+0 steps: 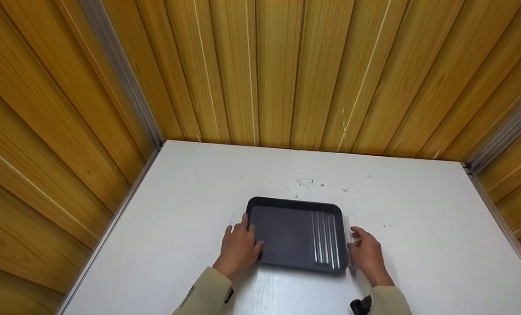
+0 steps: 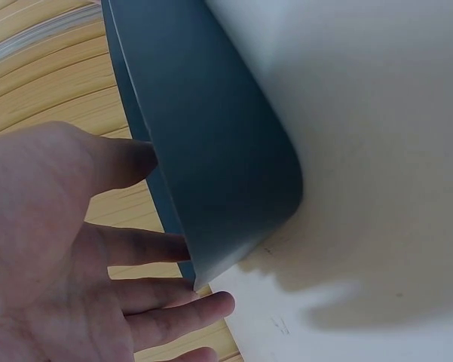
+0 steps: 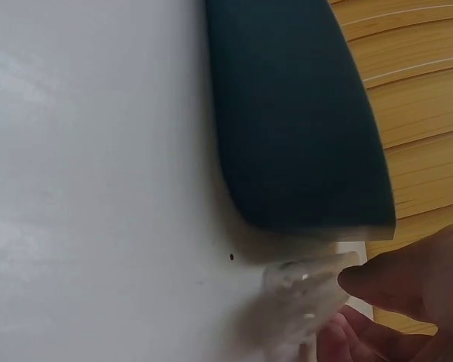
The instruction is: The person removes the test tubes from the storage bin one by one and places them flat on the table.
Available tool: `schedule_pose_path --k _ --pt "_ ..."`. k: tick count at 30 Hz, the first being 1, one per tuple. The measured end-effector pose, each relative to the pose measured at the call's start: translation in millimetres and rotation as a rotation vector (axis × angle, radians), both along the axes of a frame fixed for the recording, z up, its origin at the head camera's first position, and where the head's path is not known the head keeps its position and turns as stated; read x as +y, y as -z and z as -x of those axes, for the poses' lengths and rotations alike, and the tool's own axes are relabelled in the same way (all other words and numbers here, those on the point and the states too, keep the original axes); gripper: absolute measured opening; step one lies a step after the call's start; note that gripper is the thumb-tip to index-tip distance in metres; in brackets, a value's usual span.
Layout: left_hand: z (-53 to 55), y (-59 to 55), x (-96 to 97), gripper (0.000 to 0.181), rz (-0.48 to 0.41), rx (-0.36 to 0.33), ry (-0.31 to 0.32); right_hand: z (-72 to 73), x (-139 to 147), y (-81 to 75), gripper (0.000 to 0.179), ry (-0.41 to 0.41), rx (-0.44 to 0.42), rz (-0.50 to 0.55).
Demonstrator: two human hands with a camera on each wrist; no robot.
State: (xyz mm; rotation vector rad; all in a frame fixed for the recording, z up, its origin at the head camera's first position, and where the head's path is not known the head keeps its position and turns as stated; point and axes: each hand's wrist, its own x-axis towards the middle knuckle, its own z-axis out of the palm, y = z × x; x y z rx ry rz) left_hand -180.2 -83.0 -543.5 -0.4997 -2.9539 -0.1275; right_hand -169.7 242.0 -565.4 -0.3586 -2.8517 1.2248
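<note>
A dark, shallow rectangular tray point(image 1: 282, 236) sits on the white table. Several clear plastic tubes point(image 1: 326, 240) lie side by side in its right part. My left hand point(image 1: 239, 247) rests at the tray's left rim. In the left wrist view, its thumb and index finger point(image 2: 139, 245) reach over the rim, and its fingers are fairly straight. Beside the tray's right wall, my right hand point(image 1: 367, 253) pinches another clear plastic tube point(image 3: 298, 290) between thumb and fingers. That tube runs roughly along the tray's right side, low over the table.
The white table point(image 1: 199, 188) has small dark marks point(image 1: 305, 181) behind the tray. Yellow wood-patterned panels point(image 1: 277, 78) stand at the back and on both sides, with metal posts point(image 1: 124, 70) at the corners.
</note>
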Motion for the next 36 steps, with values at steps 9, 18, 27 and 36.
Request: schedule_pose_path --k 9,18,27,36 --pt "0.3 1.6 0.3 0.052 0.001 0.012 0.002 0.3 0.9 -1.8 0.046 0.002 -0.017 0.005" --pt "1.4 1.9 0.2 0.052 0.008 0.015 0.007 0.4 1.4 -7.9 0.043 -0.004 0.007 -0.011" --pt "1.0 2.4 -0.2 0.052 0.001 0.037 0.011 1.5 -6.1 -17.4 0.041 0.005 0.051 -0.049" --pt "1.6 2.8 -0.6 0.052 0.0 0.037 0.013 3.0 -14.7 -26.2 0.04 0.005 0.083 -0.017"
